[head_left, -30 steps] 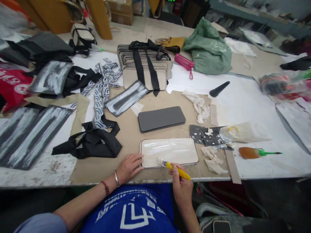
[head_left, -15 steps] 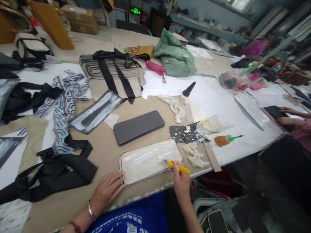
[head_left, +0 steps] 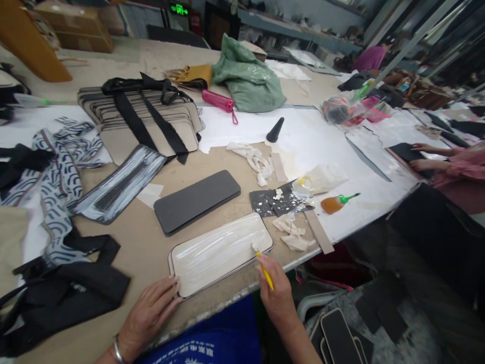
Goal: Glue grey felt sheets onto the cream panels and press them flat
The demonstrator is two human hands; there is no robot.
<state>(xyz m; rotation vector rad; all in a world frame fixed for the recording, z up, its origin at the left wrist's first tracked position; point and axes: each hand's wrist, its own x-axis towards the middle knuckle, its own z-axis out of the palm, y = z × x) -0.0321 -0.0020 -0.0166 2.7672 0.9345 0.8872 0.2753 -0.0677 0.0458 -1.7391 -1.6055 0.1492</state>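
Observation:
A cream rounded panel point(head_left: 220, 255) with wet white streaks lies on top of another near the table's front edge. My right hand point(head_left: 276, 285) is closed around a yellow-handled brush point(head_left: 266, 272), whose bristles touch the panel near its right end. My left hand point(head_left: 153, 311) rests at the panel's lower left corner, fingertips on its edge, fingers stretched out and holding nothing. Just behind it lie dark grey panels point(head_left: 197, 201), stacked. Farther left is a dark piece smeared with white point(head_left: 119, 184).
Strapped cream panels point(head_left: 151, 126) stand behind. Black fabric point(head_left: 76, 293) and patterned strips point(head_left: 56, 222) lie left. On the right are a glue-spotted dark scrap point(head_left: 265, 202), an amber bottle point(head_left: 332, 204) and a beige strip point(head_left: 319, 231). Another person's hands point(head_left: 420, 155) work far right.
The view has shifted, so most things appear farther left. My right hand has turned the brush more upright and moved its bristles toward the panel's right end. My left hand stays at the corner.

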